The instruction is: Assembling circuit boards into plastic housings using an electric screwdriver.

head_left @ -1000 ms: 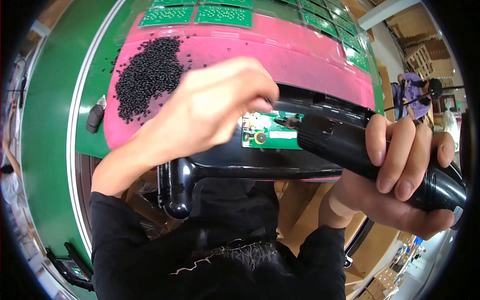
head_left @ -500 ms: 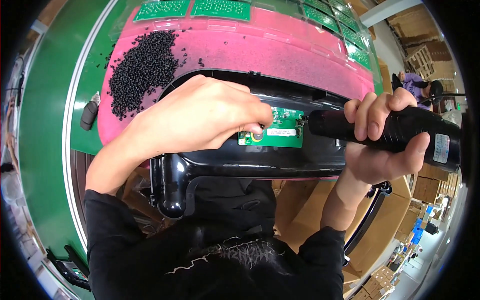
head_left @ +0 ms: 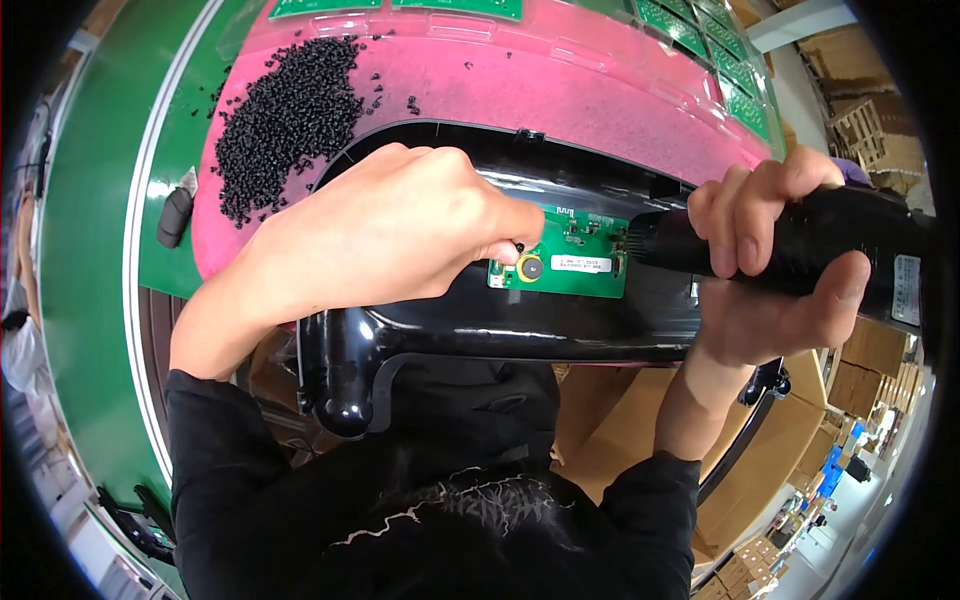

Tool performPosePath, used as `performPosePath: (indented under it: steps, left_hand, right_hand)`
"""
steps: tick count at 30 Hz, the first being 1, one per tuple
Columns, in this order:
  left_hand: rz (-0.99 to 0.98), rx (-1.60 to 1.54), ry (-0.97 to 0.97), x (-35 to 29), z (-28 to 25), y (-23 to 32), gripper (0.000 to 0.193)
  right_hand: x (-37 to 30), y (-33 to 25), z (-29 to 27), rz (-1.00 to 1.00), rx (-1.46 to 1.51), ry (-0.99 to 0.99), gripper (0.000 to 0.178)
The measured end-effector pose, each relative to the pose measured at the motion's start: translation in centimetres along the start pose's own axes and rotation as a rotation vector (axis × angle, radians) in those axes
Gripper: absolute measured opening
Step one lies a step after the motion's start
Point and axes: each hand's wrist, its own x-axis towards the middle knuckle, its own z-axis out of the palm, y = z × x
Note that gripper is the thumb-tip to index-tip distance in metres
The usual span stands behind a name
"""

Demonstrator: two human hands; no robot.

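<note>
My left hand (head_left: 400, 225) is closed in a pinch over the left end of a green circuit board (head_left: 585, 282). A small black screw (head_left: 519, 248) shows at its fingertips. Around the body of a black electric screwdriver (head_left: 680, 240) is wrapped my right hand (head_left: 765, 265). The tool lies nearly level, its nose at the board's right edge; the very tip is hard to make out. The board sits inside a glossy black plastic housing (head_left: 520, 338), with a round disc-shaped part and a white label on its face. My left hand hides the board's upper left corner.
A heap of small black screws (head_left: 285, 125) lies on the pink mat (head_left: 560, 95), some scattered beside it. Clear trays with more green boards (head_left: 680, 30) stand at the far side. A dark grey object (head_left: 175, 215) rests at left. A cardboard box (head_left: 735, 490) is at lower right.
The view has shifted slightly, so the board and screwdriver appear farther right. My left fingertips have drawn back a little from the round part, baring more of it. Both hands keep their hold.
</note>
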Motion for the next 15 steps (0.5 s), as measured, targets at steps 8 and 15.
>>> performPosePath:
  steps: [8, 15]
  left_hand:
    - [0.144, 0.031, 0.1, 0.0, 0.4, -0.2, 0.012]
    - [0.228, -0.163, 0.212, 0.2, 0.7, 0.0, 0.013]
  right_hand:
    - [-1.3, -0.5, 1.6, -0.238, 0.208, 0.0, 0.058]
    - [-2.2, -2.8, 4.5, -0.354, 0.395, -0.052, 0.046]
